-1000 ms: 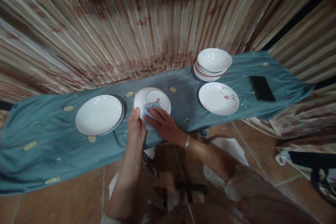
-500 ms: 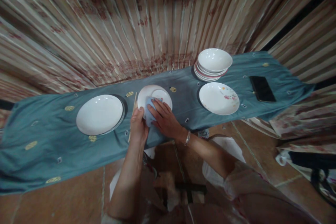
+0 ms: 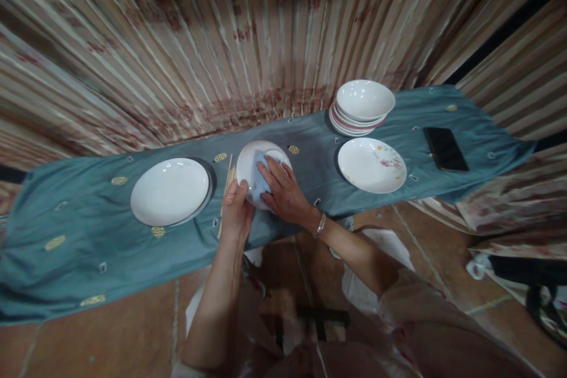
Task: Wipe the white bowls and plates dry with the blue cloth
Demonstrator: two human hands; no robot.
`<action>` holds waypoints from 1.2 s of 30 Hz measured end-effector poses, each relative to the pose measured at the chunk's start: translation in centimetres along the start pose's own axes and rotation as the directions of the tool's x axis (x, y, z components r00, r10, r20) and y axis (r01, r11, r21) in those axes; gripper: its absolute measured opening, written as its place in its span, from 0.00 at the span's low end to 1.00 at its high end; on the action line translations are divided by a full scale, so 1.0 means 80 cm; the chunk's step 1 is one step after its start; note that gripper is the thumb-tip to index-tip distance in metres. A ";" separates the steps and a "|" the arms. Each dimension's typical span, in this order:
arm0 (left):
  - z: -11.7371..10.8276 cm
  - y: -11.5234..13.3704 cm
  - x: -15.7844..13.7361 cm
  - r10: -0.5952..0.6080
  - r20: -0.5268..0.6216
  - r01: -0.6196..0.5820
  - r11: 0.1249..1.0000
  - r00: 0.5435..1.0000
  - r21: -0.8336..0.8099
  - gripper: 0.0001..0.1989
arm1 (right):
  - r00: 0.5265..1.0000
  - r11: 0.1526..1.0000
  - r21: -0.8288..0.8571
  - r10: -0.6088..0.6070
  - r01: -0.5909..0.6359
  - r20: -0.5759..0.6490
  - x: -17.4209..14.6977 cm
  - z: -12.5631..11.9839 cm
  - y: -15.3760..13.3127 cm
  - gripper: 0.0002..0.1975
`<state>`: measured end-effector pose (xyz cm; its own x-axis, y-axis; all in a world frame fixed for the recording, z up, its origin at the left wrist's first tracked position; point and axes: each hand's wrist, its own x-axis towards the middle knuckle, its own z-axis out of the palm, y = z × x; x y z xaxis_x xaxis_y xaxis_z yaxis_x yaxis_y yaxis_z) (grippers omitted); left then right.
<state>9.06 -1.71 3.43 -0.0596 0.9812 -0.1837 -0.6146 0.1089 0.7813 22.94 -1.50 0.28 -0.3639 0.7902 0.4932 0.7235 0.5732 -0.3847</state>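
In the middle of the table my left hand [image 3: 237, 207] is closed on the near left rim of a white bowl [image 3: 246, 159], its thumb over the edge. The fingers under the bowl are hidden. My right hand [image 3: 286, 192] presses a light blue cloth [image 3: 257, 180] against the bowl's surface. Its fingers lie over the cloth and cover much of the bowl. Partly behind my left hand, several wooden chopsticks [image 3: 230, 174] lie on the tablecloth.
White plates [image 3: 170, 192] are stacked at left. Toward the right lie a flower-patterned plate [image 3: 372, 165], stacked bowls [image 3: 365, 100] and a dark phone-like slab [image 3: 445, 149]. A blue-green cloth [image 3: 110, 212] covers the narrow table; a pleated curtain [image 3: 266, 41] hangs behind.
My right hand and the cloth have shifted slightly up and to the right across the bowl. The bowl has tilted in my left hand, and more of the chopsticks shows.
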 end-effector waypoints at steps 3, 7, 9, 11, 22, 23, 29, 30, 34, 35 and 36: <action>0.001 0.001 -0.002 -0.010 -0.004 0.010 1.000 1.000 0.006 0.22 | 1.000 1.000 0.013 0.009 -0.008 -0.013 0.001 0.000 0.003 0.33; 0.001 0.004 -0.004 -0.033 -0.015 0.033 0.999 0.999 0.011 0.22 | 0.999 0.999 0.025 0.039 -0.040 0.007 0.002 -0.002 0.007 0.34; 0.001 0.006 -0.004 -0.037 -0.015 0.037 0.999 0.999 0.020 0.21 | 0.999 0.999 0.025 0.048 -0.049 0.019 0.002 -0.003 0.008 0.34; 0.000 0.006 -0.004 -0.034 -0.008 0.034 0.999 0.999 0.028 0.20 | 0.998 0.998 0.023 0.063 -0.064 0.031 0.002 -0.003 0.009 0.35; 0.004 0.006 -0.005 -0.039 -0.021 0.039 0.999 0.999 -0.014 0.22 | 0.983 0.983 0.009 0.184 -0.184 0.022 -0.006 0.003 0.006 0.38; 0.004 0.006 -0.005 -0.039 -0.021 0.039 0.999 0.999 -0.019 0.22 | 0.982 0.982 0.006 0.190 -0.191 0.019 -0.007 0.003 0.005 0.38; 0.005 0.005 -0.005 -0.030 -0.020 0.031 1.000 0.999 0.004 0.22 | 0.975 0.975 0.005 0.221 -0.221 -0.020 -0.018 0.007 0.003 0.36; 0.004 0.005 -0.004 -0.028 -0.023 0.028 1.000 0.999 0.008 0.22 | 0.975 0.975 0.008 0.222 -0.222 -0.025 -0.022 0.008 0.003 0.36; 0.004 0.002 -0.003 0.005 -0.029 -0.004 1.000 1.000 0.023 0.21 | 0.974 0.975 0.025 0.223 -0.222 -0.034 -0.036 0.011 0.004 0.35; 0.004 0.001 -0.003 0.010 -0.031 -0.009 1.000 0.999 0.025 0.21 | 0.974 0.974 0.033 0.223 -0.222 -0.033 -0.039 0.011 0.003 0.35; 0.004 0.001 -0.002 0.012 -0.033 -0.011 1.000 0.999 0.025 0.22 | 0.974 0.974 0.042 0.225 -0.223 -0.031 -0.042 0.011 0.003 0.34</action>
<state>9.27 -1.85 3.68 -0.0928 0.9766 -0.1939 -0.5940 0.1019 0.7980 23.81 -3.81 -2.16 -0.1737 0.8917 0.4180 0.7611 0.3909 -0.5176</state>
